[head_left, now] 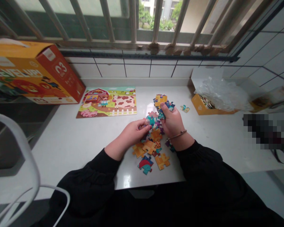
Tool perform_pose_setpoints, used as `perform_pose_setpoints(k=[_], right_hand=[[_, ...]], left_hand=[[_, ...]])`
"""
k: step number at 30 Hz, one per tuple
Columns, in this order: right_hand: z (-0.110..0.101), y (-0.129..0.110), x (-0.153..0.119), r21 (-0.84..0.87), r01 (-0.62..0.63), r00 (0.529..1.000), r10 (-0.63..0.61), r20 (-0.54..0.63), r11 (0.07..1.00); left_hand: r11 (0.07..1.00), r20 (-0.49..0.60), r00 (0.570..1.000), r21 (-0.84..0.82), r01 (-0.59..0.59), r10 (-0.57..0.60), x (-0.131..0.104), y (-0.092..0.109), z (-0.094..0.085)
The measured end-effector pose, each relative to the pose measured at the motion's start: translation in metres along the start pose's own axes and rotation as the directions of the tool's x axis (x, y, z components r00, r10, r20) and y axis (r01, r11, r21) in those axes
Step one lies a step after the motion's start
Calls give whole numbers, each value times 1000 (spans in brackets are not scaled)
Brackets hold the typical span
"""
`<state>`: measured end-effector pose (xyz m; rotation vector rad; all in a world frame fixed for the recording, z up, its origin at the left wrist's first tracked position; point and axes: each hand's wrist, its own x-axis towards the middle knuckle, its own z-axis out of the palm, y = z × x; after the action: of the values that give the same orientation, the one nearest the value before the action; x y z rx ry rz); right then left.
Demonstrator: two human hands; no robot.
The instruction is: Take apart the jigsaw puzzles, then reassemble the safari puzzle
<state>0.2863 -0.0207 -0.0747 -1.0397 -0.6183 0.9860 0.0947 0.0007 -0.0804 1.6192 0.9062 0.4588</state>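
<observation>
Loose jigsaw puzzle pieces (149, 147), mostly orange, with some blue, red and purple, lie in a heap on the white counter in front of me. My right hand (172, 122) is closed around a stack of puzzle pieces (161, 101), the thumb pressing on an orange one on top. At the heap's left side, my left hand (137, 131) pinches a teal puzzle piece (151, 119) between thumb and fingers. Its lower edge is hidden by the fingertips. A single small puzzle piece (185, 108) lies apart, to the right of my right hand.
A farm-scene puzzle picture (109, 101) lies flat at the back left, beside an orange box (59, 74) with a handle. An open yellow box (198, 105) with clear plastic (224, 94) stands at the back right. A white cable (29, 157) curves at the left.
</observation>
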Motion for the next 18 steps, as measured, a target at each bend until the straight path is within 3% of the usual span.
perform_pose_setpoints(k=[4,8,11,13,18], right_hand=[[-3,-7,-2,30,-108,984,102,145,994],[-1,-7,-11,-47,-223,921,227,317,974],[-2,-5,-13,-118,-233,908,259,330,965],[-3,-5,-12,-143,-216,913,251,322,966],[-4,-6,-9,-96,-168,939,189,287,981]], left_hand=[[1000,-174,985,22,-6,10,2,-1,-12],[989,-128,983,86,-120,130,0,5,-17],[977,-41,980,100,-188,193,-3,9,-16],[982,-30,985,87,-169,173,-5,10,-15],[998,-135,991,-51,-32,25,4,-3,-16]])
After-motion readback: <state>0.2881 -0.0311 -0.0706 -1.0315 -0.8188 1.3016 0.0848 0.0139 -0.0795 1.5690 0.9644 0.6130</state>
